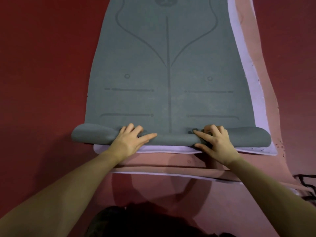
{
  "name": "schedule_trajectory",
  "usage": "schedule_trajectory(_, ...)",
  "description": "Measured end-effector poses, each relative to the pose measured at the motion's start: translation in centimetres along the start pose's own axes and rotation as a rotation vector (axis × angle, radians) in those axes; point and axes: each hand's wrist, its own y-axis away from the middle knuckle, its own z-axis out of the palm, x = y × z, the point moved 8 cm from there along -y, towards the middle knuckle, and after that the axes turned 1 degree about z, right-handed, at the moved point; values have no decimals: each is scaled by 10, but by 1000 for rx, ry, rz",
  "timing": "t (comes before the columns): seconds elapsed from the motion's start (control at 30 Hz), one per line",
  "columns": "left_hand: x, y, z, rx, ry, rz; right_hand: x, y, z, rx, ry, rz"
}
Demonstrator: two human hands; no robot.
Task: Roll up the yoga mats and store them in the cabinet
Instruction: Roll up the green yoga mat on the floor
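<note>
We are at the very start: the grey mat (169, 74), at the centre of the frame, has only its near edge turned into a thin roll (171, 138); no cabinet is visible. Our left hand (130, 139) and right hand (213, 142) curl around this roll. It looks soft and matte, with printed lines. Under it lie a lilac mat (253, 93) and a pink mat (171, 161), still flat.
</note>
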Motion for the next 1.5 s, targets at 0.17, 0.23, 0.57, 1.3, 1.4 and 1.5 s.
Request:
schedule_trajectory(0.17, 6, 1, -8, 53, -118, 16, 0, -12, -1, -33, 11, -14)
schedule_trajectory(0.23, 7, -3, -7, 37, -140, 24, -2, -16, -3, -11, 67, -21)
schedule_trajectory(0.57, -8, -25, 3, 3, -196, 5, -1, -10, -7, 84, 235, -25)
schedule_trajectory(1.3, -24, -33, 0, 88, -146, -72, 13, -30, -8, 72, 289, 70)
schedule_trajectory(1.4, -20, -36, -6, 92, -235, -78, 14, -39, -10, 21, 245, 92)
schedule_trajectory(1.5, -17, -35, -9, 93, -275, -38, 16, -51, -11, -48, 220, 97)
